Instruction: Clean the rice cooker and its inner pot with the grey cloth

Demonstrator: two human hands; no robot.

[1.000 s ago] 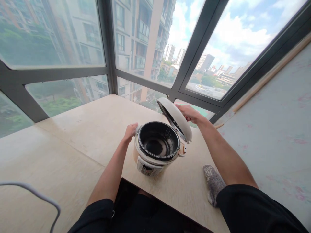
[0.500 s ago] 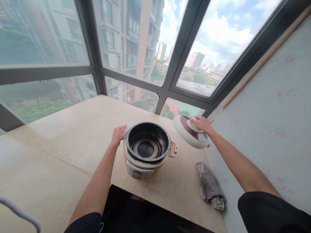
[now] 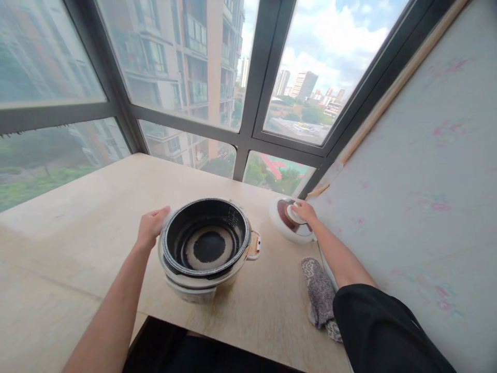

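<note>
A white electric cooker (image 3: 194,295) stands on the pale tabletop, uncovered, its black inner pot (image 3: 209,246) worn to a pale ring around the bottom. My left hand (image 3: 152,226) is closed on the left side handle of the cooker, which it mostly hides. The right side handle (image 3: 255,245) shows free. To the right, near the wall, my right hand (image 3: 303,211) grips the knob of the round lid (image 3: 285,228), which is white with a brown and clear top. The lid appears to rest flat on the tabletop.
A rolled grey patterned cloth (image 3: 320,292) lies at the right, in front of the lid. The flowered wall (image 3: 411,207) bounds the right side, and dark-framed windows (image 3: 248,93) stand behind the tabletop (image 3: 97,207).
My right hand has lowered the lid from a tilted position in the air towards the tabletop by the wall. My left hand remains at the cooker's handle. The view has shifted.
</note>
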